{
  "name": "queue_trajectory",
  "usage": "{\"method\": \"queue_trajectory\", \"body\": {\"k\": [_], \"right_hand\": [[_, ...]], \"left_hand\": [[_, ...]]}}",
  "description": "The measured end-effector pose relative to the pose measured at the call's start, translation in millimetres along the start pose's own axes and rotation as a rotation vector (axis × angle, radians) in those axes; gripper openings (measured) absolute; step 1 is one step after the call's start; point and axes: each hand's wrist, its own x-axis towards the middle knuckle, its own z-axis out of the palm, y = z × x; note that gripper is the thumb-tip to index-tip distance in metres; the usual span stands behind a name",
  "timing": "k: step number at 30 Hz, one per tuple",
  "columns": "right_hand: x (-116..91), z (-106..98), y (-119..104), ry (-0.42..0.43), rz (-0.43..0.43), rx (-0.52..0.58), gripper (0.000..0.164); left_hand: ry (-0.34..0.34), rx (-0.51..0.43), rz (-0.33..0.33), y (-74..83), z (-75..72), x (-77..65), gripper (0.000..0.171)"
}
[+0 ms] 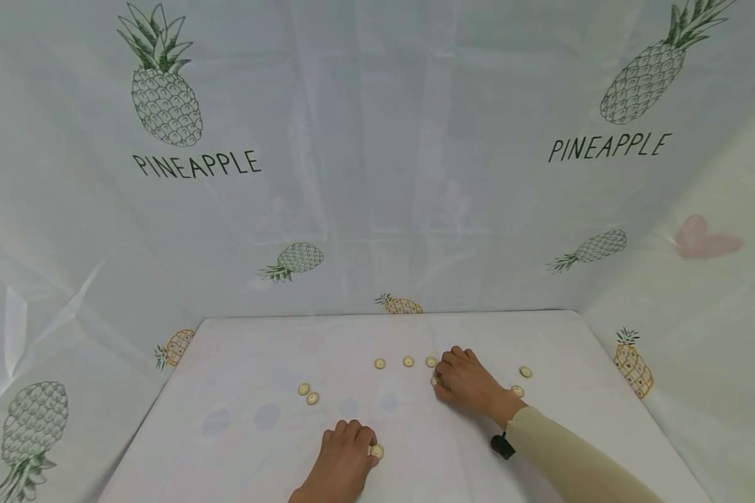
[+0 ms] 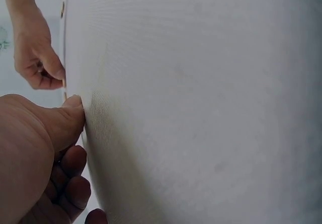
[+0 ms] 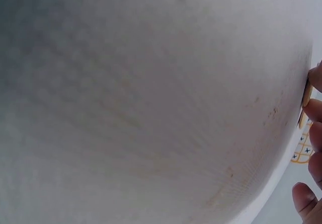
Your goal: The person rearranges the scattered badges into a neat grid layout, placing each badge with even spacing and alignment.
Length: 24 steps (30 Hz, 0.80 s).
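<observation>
Near the front middle of the table, my left hand (image 1: 346,457) pinches a small round pale wooden disc (image 1: 376,451) between thumb and forefinger. The left wrist view shows that hand's thumb (image 2: 68,121) low at the table surface, with the disc hidden. Farther back and right, my right hand (image 1: 472,381) holds another wooden disc (image 1: 436,381) at its fingertips. In the right wrist view this disc (image 3: 307,90) appears edge-on between the fingers. Just beyond the right fingertips lies a disc (image 1: 430,362), ending a short row with two more discs (image 1: 408,361) to its left.
Two discs (image 1: 308,394) lie close together on the left of the white table (image 1: 226,454). Another two discs (image 1: 526,372) lie right of the right hand, one partly beside the wrist. A pineapple-print cloth (image 1: 403,175) hangs behind and at both sides.
</observation>
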Motion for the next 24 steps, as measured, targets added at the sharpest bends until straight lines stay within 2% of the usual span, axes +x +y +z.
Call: {"method": "queue_trajectory", "body": {"k": [8, 14, 18, 24], "right_hand": [[0.8, -2.2, -1.8, 0.005, 0.008, 0.007, 0.015], [0.1, -2.9, -1.1, 0.033, -0.001, 0.003, 0.016], [-0.2, -2.8, -0.7, 0.046, -0.005, -0.001, 0.016], [-1.3, -4.8, -0.4, 0.011, 0.03, 0.012, 0.019]], "left_hand": [[-0.001, -0.015, -0.014, -0.4, 2.0, 0.3, 0.026], [0.031, -0.008, 0.017, -1.4, 3.0, -0.3, 0.025], [0.029, -0.005, 0.021, -2.0, 3.8, -0.5, 0.024], [0.038, -0.017, 0.02, -1.5, 3.2, -1.1, 0.026]]}}
